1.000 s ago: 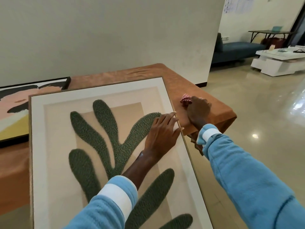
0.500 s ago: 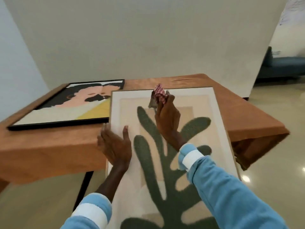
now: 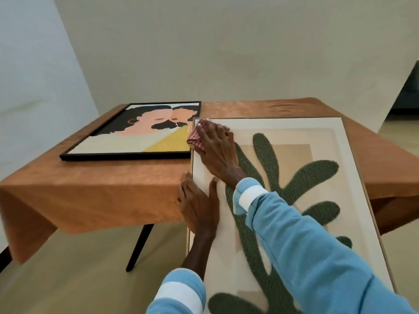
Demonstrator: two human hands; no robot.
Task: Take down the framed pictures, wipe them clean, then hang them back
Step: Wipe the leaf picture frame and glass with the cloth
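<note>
A large framed picture (image 3: 317,141) with a green plant shape on beige leans with its top on the table and slopes down toward me. My right hand (image 3: 215,150) presses a red-and-white checked cloth (image 3: 197,137) onto its top left corner. My left hand (image 3: 198,205) grips the frame's left edge, thumb on the front, fingers around the side. A second framed picture (image 3: 136,132), black-framed with two faces, lies flat on the table to the left.
The table (image 3: 102,189) is draped in an orange-brown cloth and has a dark leg (image 3: 138,248) below. A plain wall rises right behind it. A dark sofa edge (image 3: 410,91) shows at the far right. Beige floor lies underneath.
My right hand picked the cloth off the table at the right, carried it over the picture and now presses it on the top left corner. My left hand shifted from the picture's face to its left edge.
</note>
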